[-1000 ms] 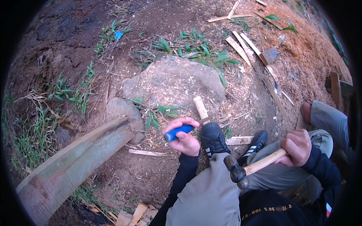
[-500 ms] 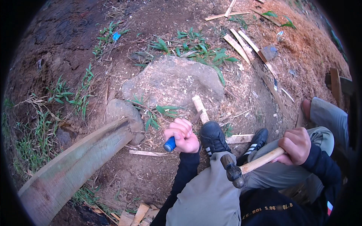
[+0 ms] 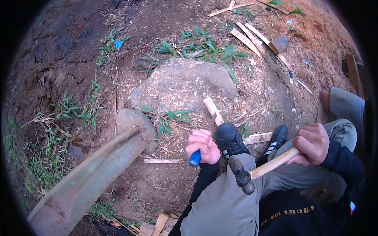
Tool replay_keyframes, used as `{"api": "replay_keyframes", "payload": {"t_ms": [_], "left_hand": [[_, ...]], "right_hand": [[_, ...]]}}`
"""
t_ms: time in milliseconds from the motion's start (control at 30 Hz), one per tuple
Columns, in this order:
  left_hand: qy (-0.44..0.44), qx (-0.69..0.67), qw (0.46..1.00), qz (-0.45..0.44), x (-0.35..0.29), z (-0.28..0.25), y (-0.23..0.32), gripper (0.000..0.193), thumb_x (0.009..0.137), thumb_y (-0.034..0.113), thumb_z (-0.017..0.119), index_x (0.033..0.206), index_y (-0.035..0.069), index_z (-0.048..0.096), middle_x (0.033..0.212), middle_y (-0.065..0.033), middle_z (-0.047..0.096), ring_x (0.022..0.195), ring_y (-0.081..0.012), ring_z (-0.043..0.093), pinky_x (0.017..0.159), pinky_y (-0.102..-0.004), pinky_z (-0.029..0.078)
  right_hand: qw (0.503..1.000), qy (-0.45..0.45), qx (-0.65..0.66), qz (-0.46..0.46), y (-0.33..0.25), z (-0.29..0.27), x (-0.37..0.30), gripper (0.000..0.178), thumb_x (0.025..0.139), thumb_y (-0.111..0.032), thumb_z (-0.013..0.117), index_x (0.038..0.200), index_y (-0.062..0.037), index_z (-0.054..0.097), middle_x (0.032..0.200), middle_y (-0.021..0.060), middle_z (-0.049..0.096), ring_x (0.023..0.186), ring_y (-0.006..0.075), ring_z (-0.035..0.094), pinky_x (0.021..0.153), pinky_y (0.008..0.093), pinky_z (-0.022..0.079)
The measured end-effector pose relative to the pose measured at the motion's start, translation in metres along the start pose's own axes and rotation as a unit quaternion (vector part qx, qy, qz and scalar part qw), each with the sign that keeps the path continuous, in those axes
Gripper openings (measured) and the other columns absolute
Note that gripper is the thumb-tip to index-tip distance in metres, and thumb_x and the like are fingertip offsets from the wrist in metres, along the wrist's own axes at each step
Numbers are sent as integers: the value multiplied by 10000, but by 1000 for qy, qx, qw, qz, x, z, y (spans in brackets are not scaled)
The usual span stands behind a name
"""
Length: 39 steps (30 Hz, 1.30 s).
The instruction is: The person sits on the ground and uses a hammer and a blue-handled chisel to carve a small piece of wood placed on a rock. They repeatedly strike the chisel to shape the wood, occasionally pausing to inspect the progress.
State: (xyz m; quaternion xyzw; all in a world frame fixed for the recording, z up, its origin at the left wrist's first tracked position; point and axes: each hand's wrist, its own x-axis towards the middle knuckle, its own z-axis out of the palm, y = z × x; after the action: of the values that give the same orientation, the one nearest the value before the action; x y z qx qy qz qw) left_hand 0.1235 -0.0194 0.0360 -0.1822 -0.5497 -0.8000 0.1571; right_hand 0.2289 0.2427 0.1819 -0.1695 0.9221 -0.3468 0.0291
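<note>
My left hand (image 3: 203,146) is closed around a chisel with a blue handle (image 3: 194,159); its narrow metal blade (image 3: 212,120) points away from me. Just beyond the blade, a short pale strip of wood (image 3: 213,109) lies under the toe of my black shoe (image 3: 230,137). In the picture the blade overlaps this strip, but whether they touch I cannot tell. My right hand (image 3: 313,143) grips a hammer by its wooden handle (image 3: 275,162). The dark metal hammer head (image 3: 241,176) hangs over my left knee, apart from the chisel.
A large flat stone (image 3: 187,82) lies ahead on the dirt. At left, a long thick plank (image 3: 88,181) rests its far end against a smaller stone (image 3: 136,124). Wood strips (image 3: 248,41) and shavings scatter at far right. Another person's leg (image 3: 346,104) shows at the right edge.
My left hand with the chisel has moved slightly right and nearer to the hammer head. The right hand still holds the hammer in about the same pose. The whole view has shifted a little.
</note>
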Motion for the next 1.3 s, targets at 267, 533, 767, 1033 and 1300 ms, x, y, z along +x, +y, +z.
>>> {"api": "replay_keyframes", "payload": {"t_ms": [267,533,767,1033,1300], "left_hand": [[-128,9,990,-65,10,-8,12,131,756,8,578,677,31,475,605,-64,513,530,-175,501,503,-310,445],[-73,22,996,-51,0,-9,1,250,795,-24,542,605,46,395,521,-46,428,424,-128,411,404,-291,372],[-82,56,994,-36,2,-8,3,258,801,-15,536,601,49,386,517,-45,429,425,-128,415,410,-293,380],[-41,63,996,-50,-7,-5,-5,255,768,6,540,571,37,379,493,-83,483,432,-181,514,427,-289,420],[-48,19,999,-5,-5,-6,-12,274,785,-32,544,584,48,376,504,-48,428,402,-122,402,380,-288,364]], "right_hand": [[999,-23,18,22,-4,5,-1,424,829,-403,720,696,-80,480,567,35,402,448,213,484,405,370,377],[997,-57,53,27,-24,17,25,421,867,-404,685,717,-73,472,564,50,433,443,223,517,399,372,403],[996,-82,7,-16,-39,7,55,447,908,-447,629,727,-70,472,515,43,407,379,217,501,357,368,395],[991,-129,-31,34,-41,3,57,426,930,-417,609,726,-67,478,514,58,440,351,218,493,338,363,409],[990,-135,-44,15,-48,-4,65,440,941,-407,600,707,-63,459,446,44,398,351,241,509,336,377,411]]}}
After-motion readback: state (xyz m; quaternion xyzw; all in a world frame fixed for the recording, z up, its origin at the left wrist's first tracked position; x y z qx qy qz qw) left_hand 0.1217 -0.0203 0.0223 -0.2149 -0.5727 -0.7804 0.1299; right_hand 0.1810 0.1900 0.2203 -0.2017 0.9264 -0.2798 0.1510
